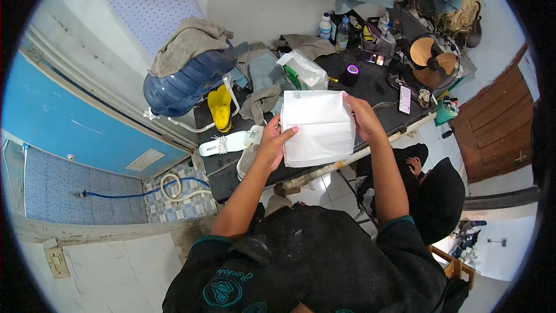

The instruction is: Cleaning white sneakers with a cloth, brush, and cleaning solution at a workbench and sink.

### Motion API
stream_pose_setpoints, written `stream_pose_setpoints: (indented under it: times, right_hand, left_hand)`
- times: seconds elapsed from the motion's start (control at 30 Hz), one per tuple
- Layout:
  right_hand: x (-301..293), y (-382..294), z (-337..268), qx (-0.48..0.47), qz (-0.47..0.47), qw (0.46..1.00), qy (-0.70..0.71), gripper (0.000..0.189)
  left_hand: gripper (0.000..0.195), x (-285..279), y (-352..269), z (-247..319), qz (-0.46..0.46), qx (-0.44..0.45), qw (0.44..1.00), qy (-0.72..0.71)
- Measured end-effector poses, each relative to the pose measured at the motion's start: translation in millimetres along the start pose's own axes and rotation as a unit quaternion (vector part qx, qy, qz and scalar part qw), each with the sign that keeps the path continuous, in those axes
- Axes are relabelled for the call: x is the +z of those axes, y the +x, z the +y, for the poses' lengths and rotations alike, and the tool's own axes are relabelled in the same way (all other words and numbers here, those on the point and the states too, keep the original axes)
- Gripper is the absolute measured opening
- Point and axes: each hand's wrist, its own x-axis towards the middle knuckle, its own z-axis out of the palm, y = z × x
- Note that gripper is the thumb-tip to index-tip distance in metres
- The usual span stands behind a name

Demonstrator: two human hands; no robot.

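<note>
A stack of folded white paper sheets (319, 141), creased across the middle, is held up over the front of the dark worktop (378, 115). My left hand (274, 143) grips its left edge, thumb on top. At the upper right corner my right hand (362, 115) holds the stack, its fingers partly hidden behind it. Just beyond lies a white plastic pack with green print (304, 69). Left of my left hand are a white insole wrapped with string (226, 142) and a pale shoe (248, 161), partly hidden by my wrist.
A blue water jug (186, 80) with a cloth on it, yellow insoles (220, 106) and grey cloths (260, 102) stand or lie at left. Bottles (342, 34), a fan (434, 61) and phones (404, 99) are at right. Another person in black (438, 195) sits at lower right.
</note>
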Motion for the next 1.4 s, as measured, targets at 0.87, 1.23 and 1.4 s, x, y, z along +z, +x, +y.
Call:
stream_pose_setpoints:
  times: [0.87,1.23,1.4]
  right_hand:
    - [47,-120,-87,-0.363,-0.175,0.913,0.068,0.117]
    - [39,-127,-96,-0.618,-0.159,0.77,0.024,0.15]
    - [56,-145,-108,-0.61,-0.138,0.777,0.068,0.098]
  left_hand:
    - [0.037,106,-84,165,-0.078,0.22,0.933,0.272]
    - [0.033,96,-107,154,-0.088,0.465,0.854,0.214]
    - [0.021,94,-96,173,-0.313,0.52,0.766,0.213]
